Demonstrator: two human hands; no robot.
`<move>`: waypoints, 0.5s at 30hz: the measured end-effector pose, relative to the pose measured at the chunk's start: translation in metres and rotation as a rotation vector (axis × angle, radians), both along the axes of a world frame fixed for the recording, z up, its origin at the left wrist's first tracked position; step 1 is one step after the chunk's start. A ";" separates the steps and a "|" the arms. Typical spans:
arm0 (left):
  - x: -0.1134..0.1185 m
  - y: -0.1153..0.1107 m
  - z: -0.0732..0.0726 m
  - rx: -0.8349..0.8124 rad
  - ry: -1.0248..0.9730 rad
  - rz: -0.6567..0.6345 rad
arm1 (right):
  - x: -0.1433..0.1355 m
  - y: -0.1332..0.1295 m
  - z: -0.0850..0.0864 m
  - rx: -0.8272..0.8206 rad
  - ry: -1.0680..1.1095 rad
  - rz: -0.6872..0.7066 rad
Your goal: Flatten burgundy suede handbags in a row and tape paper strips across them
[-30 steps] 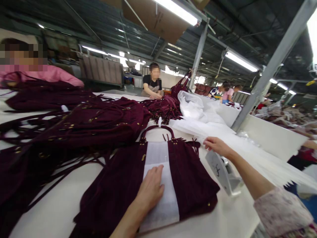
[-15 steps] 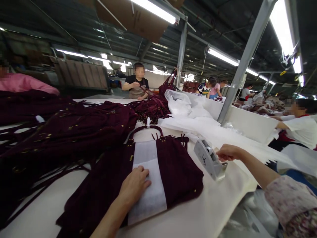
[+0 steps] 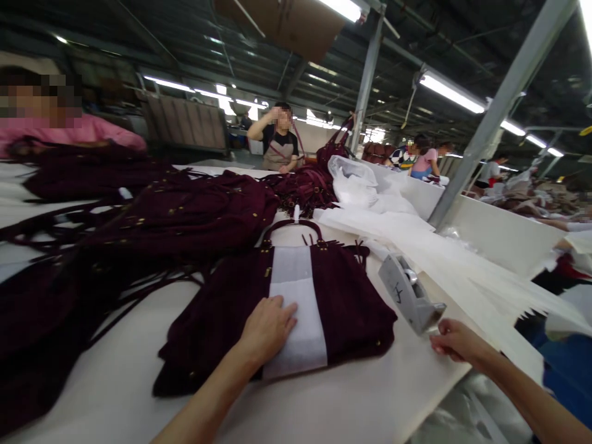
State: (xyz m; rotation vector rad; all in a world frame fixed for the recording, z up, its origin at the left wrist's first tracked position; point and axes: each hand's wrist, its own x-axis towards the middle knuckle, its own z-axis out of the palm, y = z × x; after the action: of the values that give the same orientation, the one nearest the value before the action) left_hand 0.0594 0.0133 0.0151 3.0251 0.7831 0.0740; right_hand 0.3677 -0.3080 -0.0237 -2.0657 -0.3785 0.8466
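A dark maroon handbag (image 3: 351, 302) lies flat on the white table, its handle pointing away from me. A band of white paper (image 3: 296, 280) runs across its middle. My left hand (image 3: 268, 327) rests flat on that paper, fingers stretched out. Just off the near end of the grey tape dispenser (image 3: 407, 296), my right hand (image 3: 456, 341) is closed in a pinch. Whatever is between its fingers, if anything, is too small to make out. The dispenser stands to the right of the bag, with a roll showing in it.
More maroon bags (image 3: 194, 216) with loose straps are heaped at the left. Sheets of white paper (image 3: 416, 253) and clear plastic (image 3: 351, 185) lie at the back right. Grey plastic (image 3: 481, 407) sits below the table's right edge. Co-workers are across the table and at far left.
My right hand has moved nearer to me, from beside the dispenser's roll to past its near end. My left hand stays on the paper. The view has turned somewhat left.
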 end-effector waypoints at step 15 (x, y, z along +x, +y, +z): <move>-0.013 -0.026 -0.020 -0.046 -0.073 0.103 | -0.173 0.293 0.041 0.507 0.375 0.528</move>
State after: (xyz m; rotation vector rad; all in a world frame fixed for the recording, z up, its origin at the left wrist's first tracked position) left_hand 0.0461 -0.0130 -0.0049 2.9197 0.9206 0.1643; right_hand 0.1950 -0.0155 0.0177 -1.3154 -0.8501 1.2697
